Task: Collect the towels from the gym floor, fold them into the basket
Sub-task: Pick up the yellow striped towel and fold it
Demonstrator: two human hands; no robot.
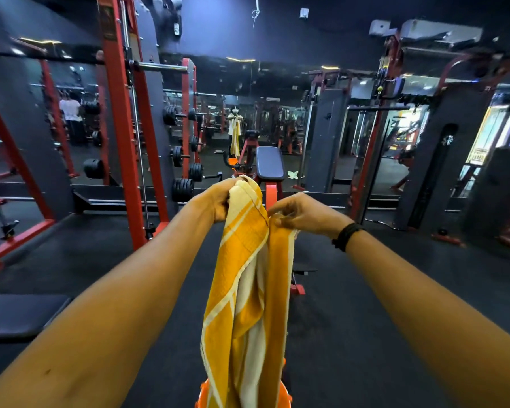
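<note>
At chest height ahead of the person, the yellow striped towel [245, 278] hangs lengthwise from both hands. Left hand [218, 201] has its fingers curled round the upper corner, the cloth bunched above the fist; right hand [299, 213] pinches the neighbouring edge just beside it, fingertips pressed together on the hem. Below the grips the cloth falls in loose vertical folds, its lower end dropping toward an orange basket [286, 399], partly hidden beneath it. Assessment: the fold is at its opening stage. To do it well, the two grips should draw apart along the top edge until the cloth hangs flat, corners matched before halving. Risk: the twisted drape will fold unevenly if not shaken out first.
</note>
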